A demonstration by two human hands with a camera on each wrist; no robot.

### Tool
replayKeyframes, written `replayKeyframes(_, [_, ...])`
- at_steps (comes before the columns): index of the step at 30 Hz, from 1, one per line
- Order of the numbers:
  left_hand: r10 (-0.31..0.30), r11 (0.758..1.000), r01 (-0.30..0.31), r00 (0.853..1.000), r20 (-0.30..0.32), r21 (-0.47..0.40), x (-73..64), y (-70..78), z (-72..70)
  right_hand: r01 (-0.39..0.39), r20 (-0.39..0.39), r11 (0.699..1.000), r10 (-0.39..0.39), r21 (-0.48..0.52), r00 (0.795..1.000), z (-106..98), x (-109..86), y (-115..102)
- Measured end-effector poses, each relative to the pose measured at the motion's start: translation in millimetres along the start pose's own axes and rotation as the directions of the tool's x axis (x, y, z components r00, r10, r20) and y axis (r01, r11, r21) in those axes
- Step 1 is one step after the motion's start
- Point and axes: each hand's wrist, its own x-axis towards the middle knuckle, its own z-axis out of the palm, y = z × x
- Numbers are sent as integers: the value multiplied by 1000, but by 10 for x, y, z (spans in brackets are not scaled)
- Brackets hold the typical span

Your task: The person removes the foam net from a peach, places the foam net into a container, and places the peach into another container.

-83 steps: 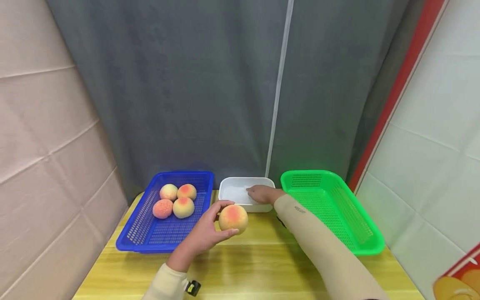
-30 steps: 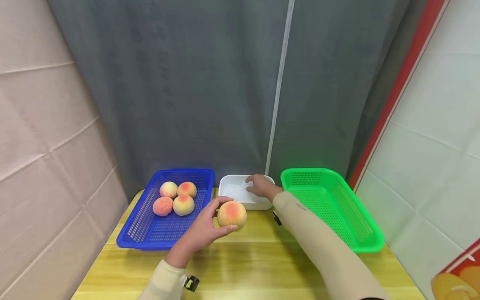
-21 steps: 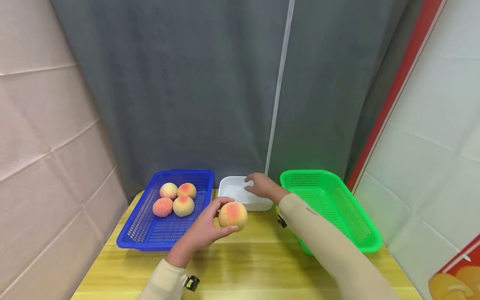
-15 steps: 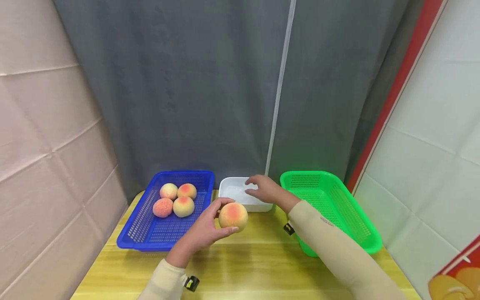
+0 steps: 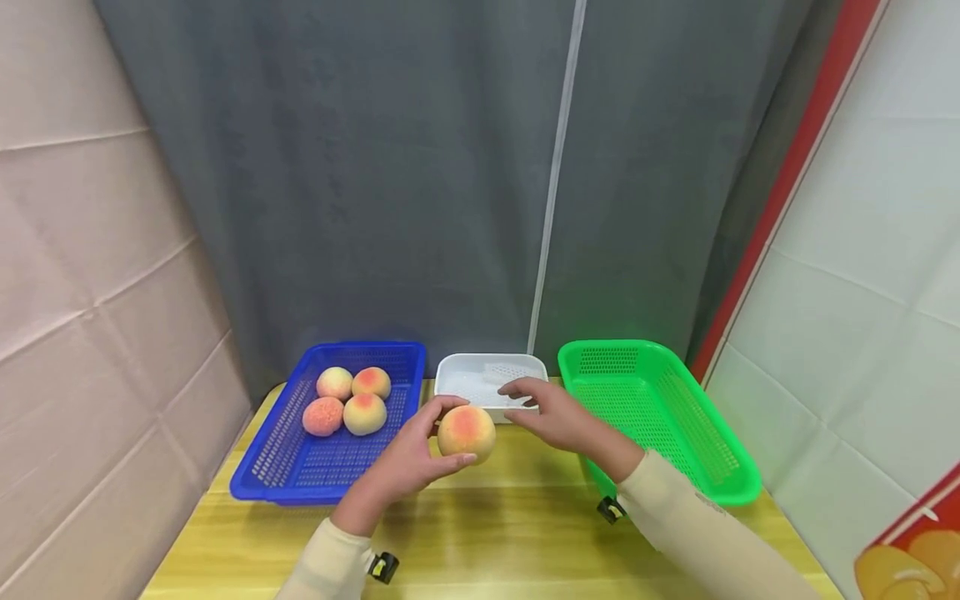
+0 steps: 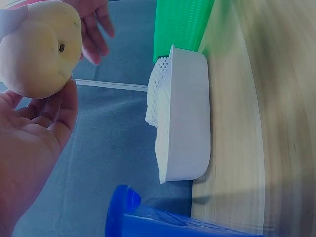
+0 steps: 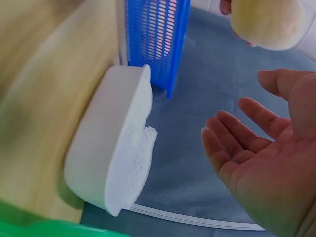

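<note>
In the head view my left hand [image 5: 408, 454] holds a yellow peach [image 5: 467, 435] with a red blush, thumb below and fingers behind it. The left wrist view shows the stem pit of this peach [image 6: 42, 49]. Just right of the peach is my right hand [image 5: 558, 414], fingers apart and loosely bent. Its palm [image 7: 266, 173] bears nothing in the right wrist view. Beyond both hands stands a white plastic box [image 5: 450, 367] with white foam fruit nets inside; one mesh net [image 6: 157, 94] sticks up over the rim.
At left a blue basket [image 5: 315, 471] holds several peaches [image 5: 365, 414], one of them pinker and rough. A green basket [image 5: 697, 408] stands at right. All rest on a wooden table [image 5: 480, 533], with a grey curtain [image 5: 337, 183] behind.
My right hand has drawn back from inside the white box towards me, and its fingers have spread. A mesh net now shows raised in the box. The left hand keeps its peach in place.
</note>
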Motion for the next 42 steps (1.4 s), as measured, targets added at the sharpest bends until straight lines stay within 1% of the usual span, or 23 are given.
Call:
replayKeyframes(5, [0, 1000, 0, 1000, -1, -8, -5, -40, 7, -2, 13, 1000, 2, 2, 1000, 82, -184, 31])
replayKeyframes(10, [3, 1000, -3, 1000, -4, -8, -6, -72, 10, 44, 9, 999, -44, 2, 999, 170, -279, 51])
replayKeyframes(16, [8, 1000, -8, 1000, 0, 6, -3, -70, 11, 94, 13, 994, -94, -58, 996, 263, -312, 79])
replayKeyframes(20, [8, 1000, -8, 1000, 7, 10, -1, -48, 10, 110, 3, 993, -110, -47, 994, 281, -319, 69])
replayKeyframes(25, [8, 1000, -8, 1000, 8, 2, -9, -42, 8, 109, 7, 993, -109, -37, 994, 281, -330, 57])
replayKeyframes(28, [7, 1000, -7, 1000, 23, 13, -14, -41, -16, 97, 12, 995, -96, -38, 995, 279, -339, 62])
replayKeyframes(30, [8, 1000, -9, 999, 40, 23, -19, -36, -57, 86, 11, 995, -86, -39, 996, 279, -347, 70])
replayKeyframes(33, [20, 999, -24, 997, 68, 46, -23, -28, -167, 83, 4, 995, -83, -49, 997, 273, -360, 83])
replayKeyframes(37, [33, 993, -43, 996, 88, 110, -41, -34, -369, 74, 12, 996, -74, -52, 997, 264, -373, 91])
replayKeyframes(42, [4, 986, -21, 995, 102, 165, -79, -51, -647, 35, 45, 999, -33, -34, 998, 261, -370, 76])
